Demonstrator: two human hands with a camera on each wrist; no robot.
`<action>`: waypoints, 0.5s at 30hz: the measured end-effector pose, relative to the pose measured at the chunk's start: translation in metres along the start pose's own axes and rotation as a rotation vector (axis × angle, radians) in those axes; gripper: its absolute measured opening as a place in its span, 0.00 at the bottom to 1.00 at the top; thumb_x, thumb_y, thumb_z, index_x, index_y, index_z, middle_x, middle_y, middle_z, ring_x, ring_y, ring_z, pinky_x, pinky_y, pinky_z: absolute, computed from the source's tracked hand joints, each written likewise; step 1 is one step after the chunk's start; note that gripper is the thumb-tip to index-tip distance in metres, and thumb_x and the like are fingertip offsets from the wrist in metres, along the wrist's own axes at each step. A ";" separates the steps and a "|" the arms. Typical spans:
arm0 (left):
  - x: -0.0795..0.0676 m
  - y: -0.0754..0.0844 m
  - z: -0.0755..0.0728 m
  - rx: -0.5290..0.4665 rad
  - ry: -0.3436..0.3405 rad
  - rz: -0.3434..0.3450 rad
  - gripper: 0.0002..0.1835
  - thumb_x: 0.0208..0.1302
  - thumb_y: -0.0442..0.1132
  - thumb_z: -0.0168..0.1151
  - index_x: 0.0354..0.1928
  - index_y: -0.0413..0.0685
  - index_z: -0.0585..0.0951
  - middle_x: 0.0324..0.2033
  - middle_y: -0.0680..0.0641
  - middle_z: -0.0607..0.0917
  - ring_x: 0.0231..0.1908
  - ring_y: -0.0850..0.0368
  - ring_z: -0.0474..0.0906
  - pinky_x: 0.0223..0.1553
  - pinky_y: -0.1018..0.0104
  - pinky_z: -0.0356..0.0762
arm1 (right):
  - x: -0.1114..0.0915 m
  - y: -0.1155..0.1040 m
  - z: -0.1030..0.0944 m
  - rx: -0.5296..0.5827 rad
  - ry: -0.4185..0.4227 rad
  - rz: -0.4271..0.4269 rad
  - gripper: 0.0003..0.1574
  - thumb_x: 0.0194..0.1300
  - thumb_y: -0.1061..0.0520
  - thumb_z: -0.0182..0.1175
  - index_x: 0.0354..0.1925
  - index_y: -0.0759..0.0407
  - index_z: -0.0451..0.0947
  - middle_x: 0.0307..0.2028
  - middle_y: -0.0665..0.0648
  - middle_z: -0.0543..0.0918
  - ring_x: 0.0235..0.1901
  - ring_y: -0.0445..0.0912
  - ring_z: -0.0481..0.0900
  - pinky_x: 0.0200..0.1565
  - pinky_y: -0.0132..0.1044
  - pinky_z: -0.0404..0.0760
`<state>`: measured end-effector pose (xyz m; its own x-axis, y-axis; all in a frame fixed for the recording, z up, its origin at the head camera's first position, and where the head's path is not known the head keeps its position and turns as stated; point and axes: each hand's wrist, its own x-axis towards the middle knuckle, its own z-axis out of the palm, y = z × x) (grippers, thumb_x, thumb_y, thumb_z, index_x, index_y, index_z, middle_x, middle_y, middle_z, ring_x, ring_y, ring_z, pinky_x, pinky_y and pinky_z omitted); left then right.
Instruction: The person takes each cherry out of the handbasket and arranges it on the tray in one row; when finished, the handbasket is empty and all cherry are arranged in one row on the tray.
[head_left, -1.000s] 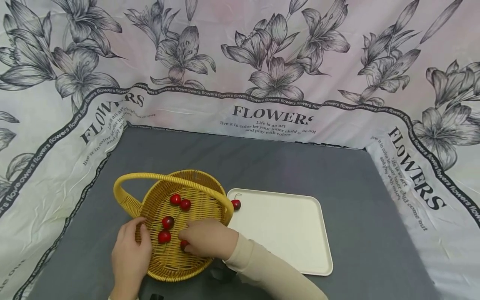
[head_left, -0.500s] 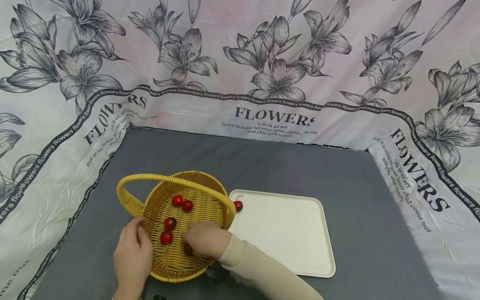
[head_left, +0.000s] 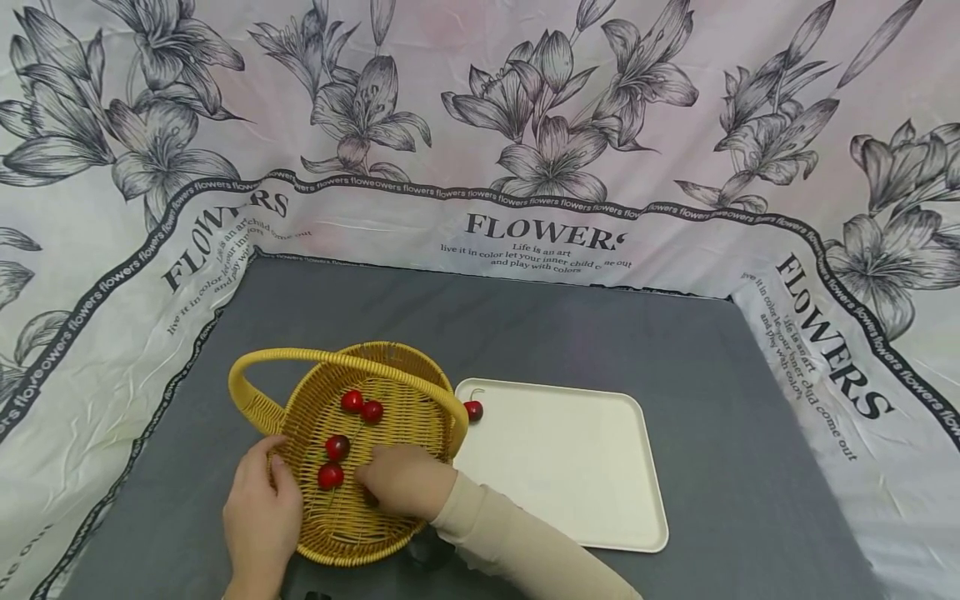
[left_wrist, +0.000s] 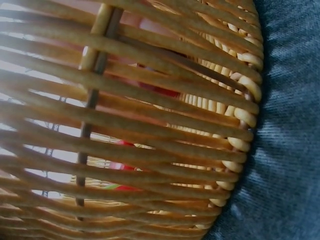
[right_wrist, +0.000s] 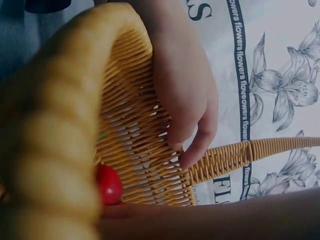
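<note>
A yellow wicker basket (head_left: 352,546) with an arched handle stands on the grey table, several red cherries (head_left: 330,477) lying on its woven bottom. My left hand (head_left: 264,517) grips the basket's left rim, its thumb on the inner side in the right wrist view. Reaching into the basket from the right, my right hand (head_left: 408,482) has its fingers bent down round a dark red cherry (head_left: 370,498), which the hand mostly covers. Through the weave, the left wrist view shows bits of red fruit (left_wrist: 160,90) beside fingers.
A cream rectangular tray (head_left: 562,467) lies right of the basket, with one stemmed cherry (head_left: 473,410) at its upper left, next to the basket handle (head_left: 360,364). White flower-printed cloth (head_left: 540,225) borders the back and sides of the grey tabletop (head_left: 600,333).
My right hand has sunk slightly lower over the cherry, which showed more clearly a second ago and is now mostly covered. The left hand stays at the rim; the other cherries have not moved.
</note>
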<state>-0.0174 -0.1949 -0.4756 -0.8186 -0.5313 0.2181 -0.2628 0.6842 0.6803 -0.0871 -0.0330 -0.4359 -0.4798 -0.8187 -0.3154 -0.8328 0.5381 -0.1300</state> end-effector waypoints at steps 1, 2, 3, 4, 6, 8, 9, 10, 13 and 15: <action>0.000 0.000 0.001 -0.002 0.002 0.000 0.14 0.72 0.33 0.44 0.51 0.41 0.78 0.46 0.36 0.80 0.42 0.37 0.78 0.37 0.40 0.72 | 0.001 0.000 0.000 -0.006 0.000 0.000 0.05 0.60 0.54 0.66 0.35 0.45 0.79 0.27 0.44 0.76 0.30 0.36 0.71 0.28 0.26 0.70; 0.001 0.001 0.001 -0.003 0.001 -0.001 0.14 0.72 0.34 0.44 0.51 0.41 0.78 0.45 0.36 0.80 0.42 0.37 0.78 0.37 0.40 0.72 | 0.001 0.000 0.000 -0.007 0.001 0.004 0.05 0.60 0.54 0.66 0.35 0.45 0.79 0.27 0.44 0.75 0.30 0.36 0.70 0.28 0.27 0.70; 0.001 0.001 0.002 -0.002 0.000 -0.002 0.14 0.72 0.34 0.44 0.51 0.41 0.78 0.45 0.36 0.80 0.41 0.38 0.78 0.37 0.40 0.72 | 0.001 0.001 -0.001 -0.007 0.001 0.005 0.06 0.59 0.54 0.66 0.35 0.44 0.80 0.27 0.44 0.75 0.29 0.36 0.70 0.27 0.27 0.70; 0.002 0.001 0.002 -0.001 -0.001 -0.003 0.14 0.72 0.34 0.43 0.51 0.41 0.78 0.44 0.37 0.80 0.40 0.38 0.78 0.36 0.41 0.72 | 0.001 0.002 -0.001 -0.007 -0.001 0.001 0.06 0.60 0.55 0.66 0.35 0.44 0.79 0.27 0.44 0.74 0.29 0.36 0.69 0.26 0.27 0.69; 0.002 0.002 0.003 0.002 -0.003 -0.003 0.14 0.73 0.34 0.43 0.51 0.41 0.78 0.42 0.37 0.80 0.38 0.40 0.77 0.34 0.43 0.72 | -0.001 0.004 -0.003 0.021 -0.015 -0.003 0.08 0.60 0.56 0.65 0.37 0.42 0.79 0.28 0.44 0.73 0.28 0.36 0.69 0.26 0.27 0.68; 0.003 0.002 0.004 0.010 -0.007 -0.004 0.14 0.73 0.34 0.43 0.50 0.41 0.78 0.41 0.38 0.80 0.34 0.42 0.77 0.31 0.45 0.71 | -0.006 0.006 -0.008 0.042 -0.013 -0.024 0.08 0.63 0.56 0.63 0.39 0.42 0.78 0.28 0.44 0.72 0.27 0.36 0.68 0.26 0.26 0.67; 0.003 0.003 0.004 0.009 -0.015 -0.011 0.15 0.73 0.34 0.43 0.51 0.42 0.78 0.42 0.38 0.80 0.35 0.42 0.77 0.31 0.46 0.71 | -0.010 0.008 -0.011 0.047 0.003 -0.043 0.08 0.64 0.56 0.63 0.40 0.42 0.78 0.28 0.44 0.72 0.26 0.36 0.68 0.26 0.26 0.67; 0.003 0.002 0.004 0.012 -0.021 -0.017 0.15 0.73 0.35 0.43 0.51 0.42 0.78 0.42 0.38 0.80 0.34 0.43 0.76 0.30 0.47 0.71 | -0.015 0.008 -0.014 0.054 0.024 -0.060 0.07 0.65 0.56 0.62 0.40 0.42 0.78 0.28 0.44 0.72 0.26 0.36 0.68 0.27 0.25 0.66; 0.002 0.001 0.002 0.017 -0.049 -0.047 0.15 0.73 0.35 0.42 0.52 0.42 0.78 0.46 0.37 0.79 0.36 0.41 0.77 0.32 0.45 0.72 | -0.037 0.010 -0.023 0.054 0.122 -0.110 0.06 0.65 0.57 0.62 0.39 0.45 0.75 0.28 0.44 0.71 0.25 0.35 0.67 0.28 0.22 0.65; 0.001 0.000 0.002 0.015 -0.071 -0.071 0.16 0.74 0.35 0.41 0.53 0.42 0.77 0.48 0.36 0.78 0.40 0.39 0.77 0.36 0.43 0.72 | -0.056 0.012 -0.028 0.073 0.175 -0.147 0.08 0.64 0.57 0.63 0.38 0.46 0.73 0.29 0.43 0.70 0.27 0.33 0.66 0.30 0.20 0.65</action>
<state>-0.0191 -0.1943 -0.4762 -0.8317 -0.5423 0.1190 -0.3286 0.6536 0.6818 -0.0786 0.0137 -0.3932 -0.4011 -0.9080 -0.1209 -0.8779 0.4187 -0.2324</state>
